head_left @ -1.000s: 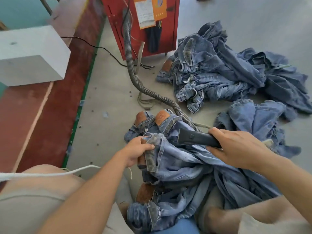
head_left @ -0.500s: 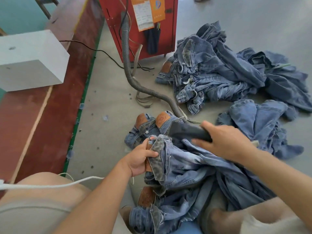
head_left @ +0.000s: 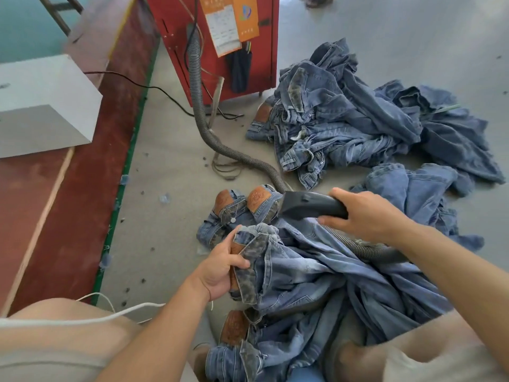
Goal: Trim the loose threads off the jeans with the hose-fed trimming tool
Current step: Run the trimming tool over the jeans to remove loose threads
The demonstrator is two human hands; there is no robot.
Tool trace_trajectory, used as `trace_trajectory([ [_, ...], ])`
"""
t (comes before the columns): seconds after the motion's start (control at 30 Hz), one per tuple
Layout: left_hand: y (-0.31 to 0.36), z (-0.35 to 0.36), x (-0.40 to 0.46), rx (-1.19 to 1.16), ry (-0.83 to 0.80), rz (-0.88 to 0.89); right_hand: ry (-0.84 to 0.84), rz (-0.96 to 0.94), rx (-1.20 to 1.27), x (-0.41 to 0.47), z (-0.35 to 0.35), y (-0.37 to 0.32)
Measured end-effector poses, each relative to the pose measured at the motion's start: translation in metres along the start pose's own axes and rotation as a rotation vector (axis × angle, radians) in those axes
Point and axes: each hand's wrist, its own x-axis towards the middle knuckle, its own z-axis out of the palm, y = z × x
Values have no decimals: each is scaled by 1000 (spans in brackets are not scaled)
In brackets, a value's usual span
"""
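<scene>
A: What could go wrong from here?

B: The left hand [head_left: 223,268] has its grip pinched on the folded waistband [head_left: 252,264] of the jeans [head_left: 316,274] on the lap, by the leather patch. The right hand [head_left: 366,213] has its grip wrapped round the black trimming tool [head_left: 308,206], whose head hangs just beyond and above the pinched waistband, not touching it. If the denim sags, I'd guess the head could snag fabric rather than thread, or come too near the left fingers [head_left: 241,263].

A: And the hose?

B: The ribbed hose [head_left: 198,100] runs from the red machine [head_left: 217,45] across the floor [head_left: 165,166], under the right grip and over the denim. A hard pull could drag the jeans off the lap.

A: Counts?

B: One tool, one hose, one machine. Two waistbands with leather patches [head_left: 257,199] lie on the floor beyond the left grip, another patch nearer the body. A heap of jeans [head_left: 358,117] lies far beyond the right grip; how many, I can't tell.
</scene>
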Motion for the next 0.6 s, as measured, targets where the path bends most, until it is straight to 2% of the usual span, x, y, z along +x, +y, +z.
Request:
trace_trajectory([
  [0.1,-1,0,-1,-33,-48,-7,-142,-32,-156,-7,8,-9],
  [0.17,1,-3,-3,-69,-71,-36,-187,-99,-177,-10,21,-23],
  [0.23,7,-7,-4,-108,-111,-93,-134,-108,-89,-9,21,-30],
  [0.3,12,-11,-4,-98,-142,-225,2,-63,65,-5,11,-24],
  [0.4,13,-7,-3,16,-51,-371,98,49,177,0,-11,0],
  [0.5,5,-6,0,20,81,-361,-30,62,33,-3,-20,12],
  [0.6,6,-5,2,-44,132,-237,-237,-66,-138,-13,-8,-9],
])
